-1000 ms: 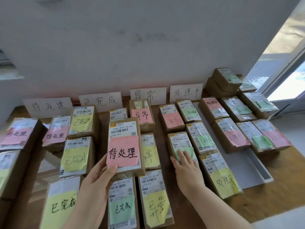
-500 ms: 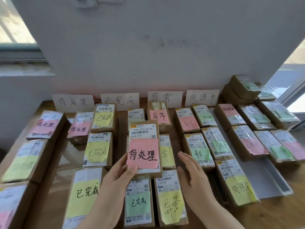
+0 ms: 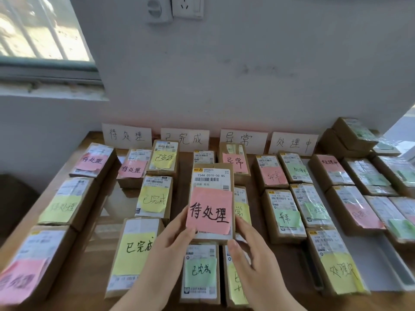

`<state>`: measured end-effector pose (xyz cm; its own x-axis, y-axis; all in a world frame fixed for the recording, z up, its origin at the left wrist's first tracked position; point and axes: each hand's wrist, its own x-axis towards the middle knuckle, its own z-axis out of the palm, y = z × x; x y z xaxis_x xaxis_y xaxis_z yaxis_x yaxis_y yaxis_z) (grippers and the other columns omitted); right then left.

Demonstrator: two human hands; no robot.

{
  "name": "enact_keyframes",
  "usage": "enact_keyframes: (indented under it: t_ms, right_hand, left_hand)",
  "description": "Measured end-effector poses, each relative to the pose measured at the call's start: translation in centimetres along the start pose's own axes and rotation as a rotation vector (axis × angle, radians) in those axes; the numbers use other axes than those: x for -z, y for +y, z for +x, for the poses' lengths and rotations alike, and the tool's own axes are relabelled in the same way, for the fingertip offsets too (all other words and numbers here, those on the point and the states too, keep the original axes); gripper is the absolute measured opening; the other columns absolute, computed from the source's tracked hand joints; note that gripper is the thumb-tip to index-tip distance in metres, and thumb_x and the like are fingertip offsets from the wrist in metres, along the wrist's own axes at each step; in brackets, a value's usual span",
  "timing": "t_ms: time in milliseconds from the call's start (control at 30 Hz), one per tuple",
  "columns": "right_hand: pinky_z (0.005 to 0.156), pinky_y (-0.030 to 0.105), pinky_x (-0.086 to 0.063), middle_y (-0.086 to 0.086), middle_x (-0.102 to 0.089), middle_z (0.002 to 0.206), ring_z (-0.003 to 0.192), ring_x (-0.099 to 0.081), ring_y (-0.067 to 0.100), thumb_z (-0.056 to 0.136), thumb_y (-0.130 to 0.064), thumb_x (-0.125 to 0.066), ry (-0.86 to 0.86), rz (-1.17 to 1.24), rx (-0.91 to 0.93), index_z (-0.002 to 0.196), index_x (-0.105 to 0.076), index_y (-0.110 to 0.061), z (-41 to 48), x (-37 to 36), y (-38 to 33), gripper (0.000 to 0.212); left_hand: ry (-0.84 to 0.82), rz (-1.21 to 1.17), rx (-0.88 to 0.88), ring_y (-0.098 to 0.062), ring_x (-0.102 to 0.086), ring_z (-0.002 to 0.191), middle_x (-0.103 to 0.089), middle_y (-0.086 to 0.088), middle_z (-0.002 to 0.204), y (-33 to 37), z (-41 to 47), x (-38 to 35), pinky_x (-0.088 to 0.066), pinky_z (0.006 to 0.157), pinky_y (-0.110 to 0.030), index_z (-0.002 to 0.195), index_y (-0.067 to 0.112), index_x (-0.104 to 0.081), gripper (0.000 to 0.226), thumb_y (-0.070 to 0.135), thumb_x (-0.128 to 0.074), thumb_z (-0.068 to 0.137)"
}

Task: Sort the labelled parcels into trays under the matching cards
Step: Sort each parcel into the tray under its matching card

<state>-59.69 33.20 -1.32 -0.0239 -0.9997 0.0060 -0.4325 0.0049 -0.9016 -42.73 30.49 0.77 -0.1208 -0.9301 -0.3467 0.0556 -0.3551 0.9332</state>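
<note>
A brown parcel (image 3: 211,182) with a white shipping label and a pink note reading 待处理 is held up above the table's middle. My left hand (image 3: 166,254) grips its lower left edge. My right hand (image 3: 253,261) holds its lower right corner. Four white cards lean on the wall: 待处理 (image 3: 126,135), 已完成 (image 3: 184,139), 异常 (image 3: 243,140) and 处理中 (image 3: 293,143). Parcels with pink, yellow and green notes lie in rows below them, such as a pink 待处理 parcel (image 3: 93,161) at far left and a yellow 已完成 parcel (image 3: 137,254) by my left hand.
The wooden table (image 3: 74,162) is crowded with parcels. A grey tray (image 3: 395,263) lies at the right under several parcels, with stacked boxes (image 3: 350,135) at the far right corner. A window (image 3: 42,32) and wall sockets (image 3: 175,7) are above.
My right hand left the green-note parcel and came over to the lifted parcel's right corner. The parcel rose slightly. The camera tilted up and turned left.
</note>
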Motion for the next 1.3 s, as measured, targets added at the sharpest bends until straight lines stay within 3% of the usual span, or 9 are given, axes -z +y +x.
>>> enact_keyframes:
  t_ms: [133, 367, 567, 700, 867, 933, 1000, 1200, 1300]
  right_hand:
    - [0.097, 0.004, -0.035, -0.035, -0.036, 0.139, 0.128, -0.033, -0.016, 0.07, -0.086, -0.031, -0.032, 0.011, 0.022, 0.128, -0.026, -0.056, -0.4, 0.6, -0.6, 0.066]
    - [0.1, 0.006, -0.034, -0.039, -0.033, 0.14, 0.129, -0.031, -0.016, 0.076, -0.078, -0.035, -0.099, 0.021, 0.06, 0.132, -0.025, -0.055, -1.4, 3.6, -0.3, 0.062]
    - [0.095, 0.007, -0.041, -0.043, -0.043, 0.127, 0.121, -0.039, -0.017, 0.084, -0.042, -0.053, -0.133, 0.049, 0.012, 0.118, -0.029, -0.064, -1.9, 5.0, 0.1, 0.047]
    - [0.093, 0.008, -0.043, -0.044, -0.041, 0.128, 0.119, -0.044, -0.015, 0.079, -0.045, -0.054, -0.116, 0.014, 0.05, 0.123, -0.028, -0.062, -2.3, 4.4, -1.1, 0.053]
    - [0.098, 0.007, -0.037, -0.043, -0.041, 0.131, 0.122, -0.038, -0.019, 0.08, -0.052, -0.048, -0.177, -0.077, 0.106, 0.128, -0.016, -0.071, -1.7, 1.2, -4.8, 0.061]
    - [0.093, -0.002, -0.03, -0.046, -0.036, 0.126, 0.119, -0.031, -0.026, 0.085, -0.049, -0.049, -0.219, -0.15, 0.116, 0.121, -0.012, -0.076, -1.0, -1.5, -6.4, 0.058]
    - [0.086, -0.01, -0.022, -0.049, -0.023, 0.122, 0.112, -0.02, -0.036, 0.091, -0.041, -0.052, -0.251, -0.222, 0.14, 0.12, -0.013, -0.071, -0.1, -4.8, -8.0, 0.057]
    - [0.081, -0.013, -0.011, -0.036, -0.024, 0.13, 0.106, -0.014, -0.032, 0.095, -0.04, -0.048, -0.357, -0.321, 0.091, 0.145, -0.013, -0.045, 2.8, -15.0, -11.4, 0.061]
    - [0.083, -0.013, -0.011, -0.027, -0.031, 0.141, 0.113, -0.017, -0.023, 0.095, -0.036, -0.052, -0.341, -0.356, 0.083, 0.146, -0.015, -0.042, 4.1, -20.0, -11.9, 0.063]
  left_hand:
    - [0.035, -0.031, 0.014, -0.012, -0.059, 0.116, -0.067, 0.013, 0.118, 0.0, -0.9, -0.3, -0.039, 0.105, -0.045, 0.111, 0.054, -0.059, 0.037, 0.021, -0.047, 0.097]
    - [0.063, -0.011, -0.038, -0.006, -0.057, 0.117, -0.065, 0.018, 0.118, 1.0, -3.4, -3.3, -0.039, 0.107, -0.041, 0.119, 0.049, -0.053, 0.035, 0.024, -0.048, 0.093]
    - [0.157, 0.336, -0.198, 0.017, -0.051, 0.107, -0.058, 0.04, 0.112, 1.1, -4.8, -4.8, -0.044, 0.084, -0.01, 0.126, 0.06, -0.038, 0.039, 0.049, -0.046, 0.088]
    - [0.241, 0.495, -0.336, 0.02, -0.048, 0.108, -0.056, 0.035, 0.114, 0.5, -5.4, -3.9, -0.041, 0.077, 0.002, 0.13, 0.052, -0.036, 0.044, 0.043, -0.048, 0.088]
    - [0.368, 0.698, -0.602, 0.02, -0.046, 0.112, -0.052, 0.023, 0.121, 0.2, -5.2, 1.1, -0.037, 0.084, 0.004, 0.132, 0.029, -0.047, 0.04, 0.029, -0.056, 0.093]
    - [0.382, 0.768, -0.657, 0.015, -0.045, 0.117, -0.05, 0.016, 0.122, 0.5, -4.8, 4.4, -0.035, 0.086, 0.004, 0.135, 0.029, -0.044, 0.044, 0.034, -0.052, 0.092]
    - [0.375, 0.773, -0.639, 0.007, -0.05, 0.115, -0.046, 0.016, 0.124, 1.0, -4.5, 8.0, -0.039, 0.083, 0.003, 0.138, 0.033, -0.038, 0.048, 0.044, -0.045, 0.092]
    - [0.416, 0.831, -0.555, 0.031, -0.035, 0.106, -0.043, 0.012, 0.121, 0.8, -3.0, 17.9, -0.025, 0.073, 0.014, 0.134, 0.028, -0.039, 0.053, 0.03, -0.055, 0.084]
    - [0.383, 0.884, -0.458, 0.011, -0.037, 0.108, -0.038, 0.018, 0.126, 0.0, -1.7, 22.3, -0.029, 0.071, 0.011, 0.138, 0.034, -0.033, 0.059, 0.027, -0.06, 0.086]
